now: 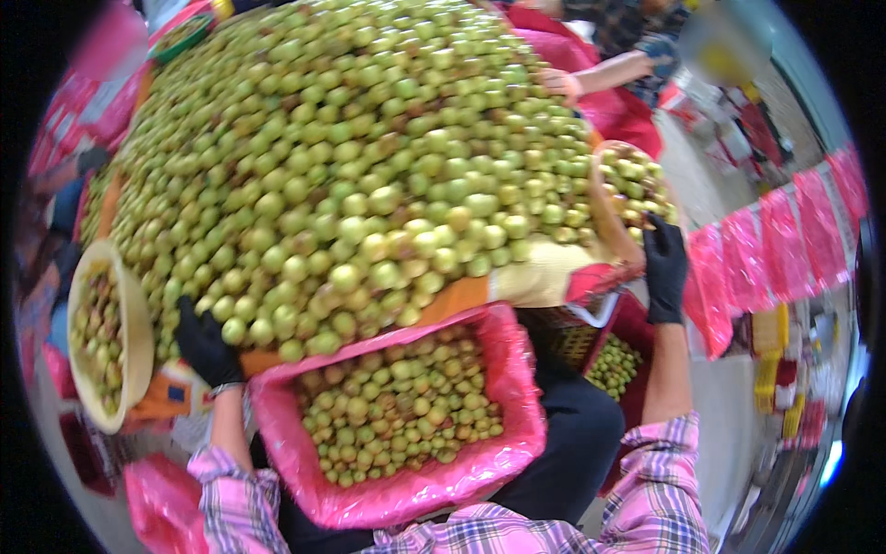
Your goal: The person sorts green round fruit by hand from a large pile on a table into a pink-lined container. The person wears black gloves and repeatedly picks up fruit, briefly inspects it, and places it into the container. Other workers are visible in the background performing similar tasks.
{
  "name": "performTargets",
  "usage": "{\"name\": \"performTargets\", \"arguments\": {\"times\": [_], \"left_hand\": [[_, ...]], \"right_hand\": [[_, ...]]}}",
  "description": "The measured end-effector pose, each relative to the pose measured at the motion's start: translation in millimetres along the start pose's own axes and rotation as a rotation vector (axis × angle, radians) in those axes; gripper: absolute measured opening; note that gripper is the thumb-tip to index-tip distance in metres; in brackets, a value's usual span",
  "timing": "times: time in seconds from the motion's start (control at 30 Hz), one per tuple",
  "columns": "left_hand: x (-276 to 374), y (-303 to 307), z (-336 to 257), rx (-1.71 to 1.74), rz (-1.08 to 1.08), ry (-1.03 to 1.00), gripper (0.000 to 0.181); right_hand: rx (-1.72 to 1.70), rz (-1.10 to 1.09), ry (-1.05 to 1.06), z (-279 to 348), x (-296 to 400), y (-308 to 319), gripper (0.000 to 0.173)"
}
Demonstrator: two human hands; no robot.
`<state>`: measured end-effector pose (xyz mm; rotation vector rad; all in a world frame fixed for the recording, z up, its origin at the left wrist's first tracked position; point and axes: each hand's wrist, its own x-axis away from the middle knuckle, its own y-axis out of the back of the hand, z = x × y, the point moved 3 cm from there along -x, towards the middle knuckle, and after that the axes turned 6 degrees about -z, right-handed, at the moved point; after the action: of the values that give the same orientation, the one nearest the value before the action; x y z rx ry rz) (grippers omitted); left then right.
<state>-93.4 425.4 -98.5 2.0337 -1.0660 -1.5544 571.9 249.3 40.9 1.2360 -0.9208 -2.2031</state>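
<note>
A broad heap of small green fruits (346, 173) covers the work surface before me. My left hand (208, 346), in a black glove, rests at the near left edge of the heap, fingers spread against the fruits; nothing is plainly held in it. My right hand (666, 266), also black-gloved, is at the near rim of a basin (609, 208) of green and reddish-brown fruits. Its fingertips touch or nearly touch the fruits there, and whether it holds one cannot be told. A crate lined with pink plastic (512, 443) stands between my arms, partly filled with smaller fruits.
A cream basin (138, 339) of browner fruits stands at the left edge. A co-worker's hand (561, 83) reaches to the heap's far right; another person is at the left. Pink plastic bags (775, 242) hang at the right. A lower container (633, 395) holds fruits beside my knee.
</note>
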Motion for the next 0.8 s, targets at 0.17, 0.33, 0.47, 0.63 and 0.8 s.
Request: {"name": "performTargets", "arguments": {"times": [0.17, 0.33, 0.47, 0.63, 0.8], "left_hand": [[-10.7, 9.3, -31.5, 0.164, -0.043, 0.071, 0.04], [-7.1, 22.5, -31.7, 0.19, -0.054, 0.062, 0.037], [-2.8, 23.4, -43.5, 0.258, -0.022, 0.029, 0.037], [7.0, 23.0, -84.6, 0.511, 0.097, -0.034, 0.043], [18.0, 51.8, -125.6, 0.575, 0.285, -0.075, 0.048]], "right_hand": [[-0.609, 0.271, 0.01, 76.4, 22.5, -72.1, 0.03], [-0.496, 0.209, 0.426, 204.2, 47.1, -138.7, 0.038], [-0.539, 0.249, 0.538, 266.6, 68.7, -148.8, 0.037], [-0.643, 0.458, 0.555, 303.3, 103.2, -143.3, 0.042], [-0.725, 0.619, 0.589, 294.9, 133.8, -122.6, 0.046]]}}
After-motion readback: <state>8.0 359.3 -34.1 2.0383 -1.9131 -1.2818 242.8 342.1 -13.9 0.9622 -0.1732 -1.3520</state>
